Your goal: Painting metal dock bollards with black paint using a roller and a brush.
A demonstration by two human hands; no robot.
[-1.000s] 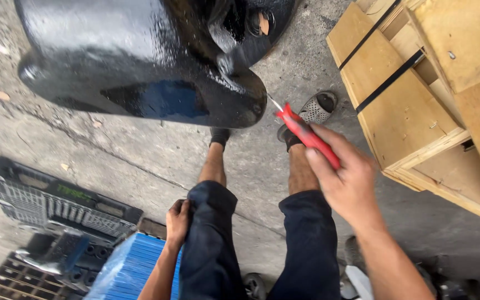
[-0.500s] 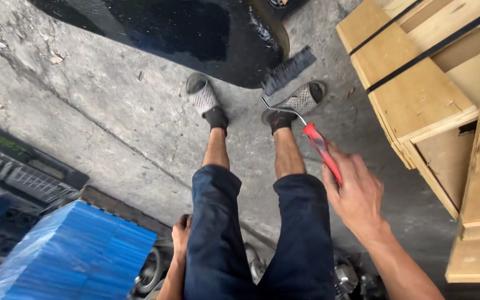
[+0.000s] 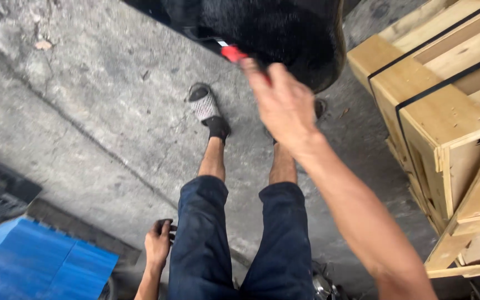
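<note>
A red-handled tool point(image 3: 232, 53) is held up against the big black shiny object point(image 3: 273, 33) at the top — only the red end is seen, and the tip is hidden. Grey, cracked concrete ground point(image 3: 95, 111) is spread out below, and a wooden crate point(image 3: 440, 111) is stood at the right. A blue sheet point(image 3: 34, 266) is laid at the lower left. The right hand point(image 3: 284, 105) is closed around the tool. The left hand point(image 3: 158, 244) is rested low beside the dark trouser leg point(image 3: 201, 244), fingers curled — nothing is seen in it.
</note>
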